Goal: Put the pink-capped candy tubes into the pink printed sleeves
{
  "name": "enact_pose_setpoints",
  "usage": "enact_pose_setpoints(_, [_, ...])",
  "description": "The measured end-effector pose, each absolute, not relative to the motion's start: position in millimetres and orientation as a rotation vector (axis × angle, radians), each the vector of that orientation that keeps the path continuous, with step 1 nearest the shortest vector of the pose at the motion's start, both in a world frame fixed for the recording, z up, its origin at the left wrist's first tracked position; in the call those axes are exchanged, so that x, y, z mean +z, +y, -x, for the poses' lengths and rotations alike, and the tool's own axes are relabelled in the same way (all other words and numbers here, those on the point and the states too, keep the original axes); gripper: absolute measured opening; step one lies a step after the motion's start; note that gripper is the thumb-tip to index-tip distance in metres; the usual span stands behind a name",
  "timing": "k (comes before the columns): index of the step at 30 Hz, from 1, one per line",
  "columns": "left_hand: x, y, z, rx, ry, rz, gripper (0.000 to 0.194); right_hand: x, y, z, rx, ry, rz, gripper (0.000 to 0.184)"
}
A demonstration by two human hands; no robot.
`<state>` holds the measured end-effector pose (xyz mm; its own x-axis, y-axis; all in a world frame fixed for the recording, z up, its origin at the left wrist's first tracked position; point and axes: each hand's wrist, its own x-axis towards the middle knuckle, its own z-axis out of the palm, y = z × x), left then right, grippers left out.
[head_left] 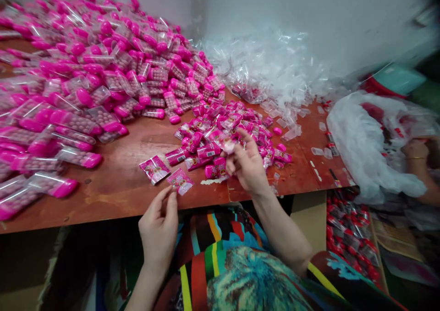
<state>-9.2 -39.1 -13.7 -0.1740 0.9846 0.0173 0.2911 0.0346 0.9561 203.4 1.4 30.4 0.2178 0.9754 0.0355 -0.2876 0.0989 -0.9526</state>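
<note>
My left hand (158, 221) is closed in a pinch at the lower edge of a flat pink printed plastic sleeve (181, 180). Just left of it, another pink printed sleeve (154, 169) lies flat on the table. Over the heap of small pink-wrapped containers (209, 150), my right hand (250, 163) has thumb and fingers closed on a small, pale pink and clear piece (228, 146). That piece is blurred, so its kind is unclear.
A large pile of pink-capped clear bottles filled with small balls (117, 68) covers the wooden table's (137, 141) left side. Clear plastic pieces (268, 68) are heaped at the back. At right are a white plastic bag (357, 141), another person's hand (415, 152) and red-capped containers (350, 237) below.
</note>
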Motion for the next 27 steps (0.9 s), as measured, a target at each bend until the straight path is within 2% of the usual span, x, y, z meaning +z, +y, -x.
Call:
enact_pose_setpoints(4, [-36.6,-41.2,9.5,0.928,1.686,-2.081,0.036,29.8,1.9,-207.2,1.069,-0.908,1.089,0.060])
enact_pose_setpoints(6, [-45.2,-43.9,7.5,0.844,1.703,-2.252,0.032,12.0,-11.0,-193.7,1.135,-1.008,1.150,0.053])
enact_pose_setpoints(9, [-54.4,-46.9,9.1,0.899,1.606,-2.415,0.028,-18.9,-33.9,-169.0,1.151,-1.228,1.262,0.033])
enact_pose_setpoints(11, [-59.5,-47.1,12.7,0.978,1.537,-2.481,0.028,-30.9,-43.1,-157.6,1.006,-1.417,1.340,0.025])
enact_pose_setpoints(14, [-64.8,-47.6,16.7,1.071,1.491,-2.500,0.027,-31.8,-42.5,-150.9,0.754,-1.696,1.415,0.026])
enact_pose_setpoints(19, [-52.5,-60.6,20.0,1.201,1.442,-2.094,0.023,-20.4,-28.9,-144.8,0.542,-2.136,1.756,0.035])
enact_pose_setpoints(23, [-30.9,-75.4,28.2,1.160,1.711,-1.475,0.014,-17.4,-24.9,-137.0,0.437,-2.319,1.848,0.037])
enact_pose_setpoints(25, [-27.1,-77.2,30.0,0.978,1.786,-1.191,0.024,-17.6,-24.4,-133.7,0.423,-2.374,1.838,0.036])
enact_pose_setpoints(27, [-29.8,-74.6,27.8,0.838,1.658,-0.918,0.036,-19.0,-25.8,-130.2,0.440,-2.420,1.798,0.034])
